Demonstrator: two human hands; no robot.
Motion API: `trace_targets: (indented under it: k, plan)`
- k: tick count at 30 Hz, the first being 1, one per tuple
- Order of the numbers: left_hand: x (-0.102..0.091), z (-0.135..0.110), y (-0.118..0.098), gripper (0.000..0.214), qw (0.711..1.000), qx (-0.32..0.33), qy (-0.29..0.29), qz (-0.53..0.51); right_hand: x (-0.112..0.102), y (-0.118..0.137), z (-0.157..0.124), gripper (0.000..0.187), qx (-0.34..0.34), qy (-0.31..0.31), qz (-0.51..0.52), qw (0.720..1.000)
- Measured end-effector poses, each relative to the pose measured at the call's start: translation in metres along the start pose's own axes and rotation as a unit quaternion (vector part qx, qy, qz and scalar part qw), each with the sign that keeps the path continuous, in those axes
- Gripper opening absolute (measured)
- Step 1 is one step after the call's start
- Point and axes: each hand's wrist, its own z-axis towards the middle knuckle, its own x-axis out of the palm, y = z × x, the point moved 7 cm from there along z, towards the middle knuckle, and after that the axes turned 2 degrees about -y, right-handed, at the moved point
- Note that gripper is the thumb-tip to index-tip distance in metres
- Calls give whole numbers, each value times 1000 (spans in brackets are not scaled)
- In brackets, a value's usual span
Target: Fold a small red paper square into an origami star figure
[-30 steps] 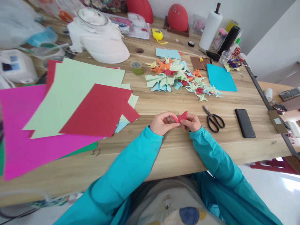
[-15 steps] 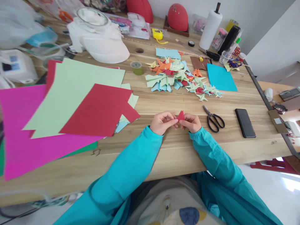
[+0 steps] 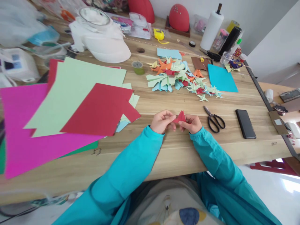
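Note:
A small folded piece of red paper (image 3: 180,117) is held just above the wooden table, its pointed tips facing away from me. My left hand (image 3: 163,121) pinches its left end between thumb and fingers. On the other side, my right hand (image 3: 191,123) grips the right edge, thumb in front. The fingers behind the paper are partly hidden. Beyond the hands lies a pile of folded paper figures (image 3: 174,75) in green, orange, red, blue and yellow. Black-handled scissors (image 3: 213,119) rest to the right of my right hand.
Large sheets lie at left: red paper (image 3: 98,109), pale green paper (image 3: 61,97) and magenta paper (image 3: 25,125). A phone (image 3: 245,123) is at right, turquoise paper (image 3: 222,78) behind it. Farther back are a spool (image 3: 137,67), a white cap (image 3: 105,47) and a tape measure (image 3: 158,34).
My left fingers have shifted slightly left along the red paper, so more of it shows between the hands. My right hand keeps its grip. The whole view has shifted slightly.

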Motion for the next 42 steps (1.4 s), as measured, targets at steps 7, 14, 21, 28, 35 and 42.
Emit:
trace_targets:
  k: [7, 14, 21, 28, 35, 42]
  plan:
    - [0, 2, -2, 35, 998, 48, 1, 43, 0, 1, 1, 38, -7, -6, -1, 1000]
    - [-1, 4, -1, 33, 995, 66, 20, 75, 3, 6, -3, 39, -11, 5, -12, 1000]
    - [1, 2, 1, 38, 998, 49, 4, 46, 2, 3, -1, 40, -3, 7, -12, 1000]
    - [-2, 1, -3, 32, 991, 93, -14, 92, 3, 1, 0, 41, 13, 11, -14, 1000]
    - [-3, 1, -3, 37, 995, 86, -20, 54, -3, -3, 4, 38, 11, -11, 14, 1000]
    - [0, 3, -3, 46, 996, 92, -5, 3, -13, -18, 11, 45, 49, -57, 77, 994]
